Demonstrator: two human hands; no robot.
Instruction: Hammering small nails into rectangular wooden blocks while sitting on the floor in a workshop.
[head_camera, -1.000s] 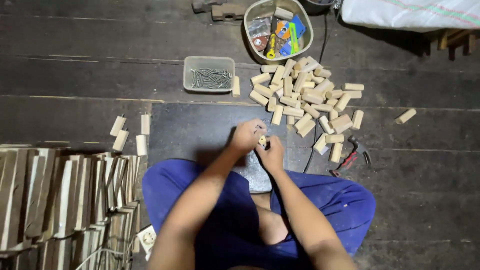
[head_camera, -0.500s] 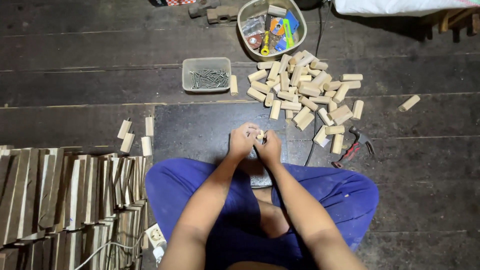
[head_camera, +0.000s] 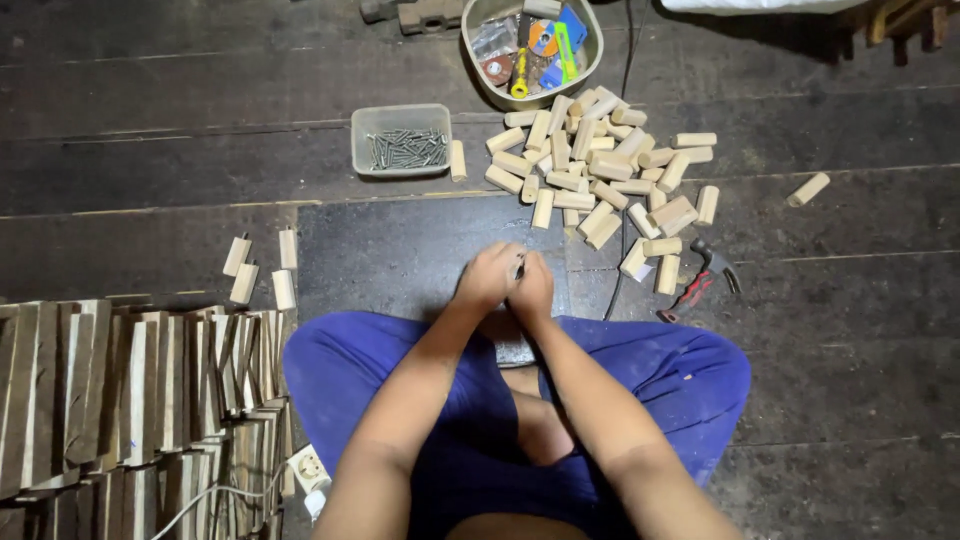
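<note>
Both hands, left hand (head_camera: 488, 277) and right hand (head_camera: 533, 287), close together around a small, mostly hidden piece. Wooden dowel pile (head_camera: 600, 170) lies ahead-right, nearer the right hand

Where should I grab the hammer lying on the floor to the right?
Take the hammer by its red and black handle, probably coming from the near right. The handle slants down-left toward the right knee and lies bare on the floor, while the dark head points up-right, close to the wooden pegs and harder to close around.
</note>
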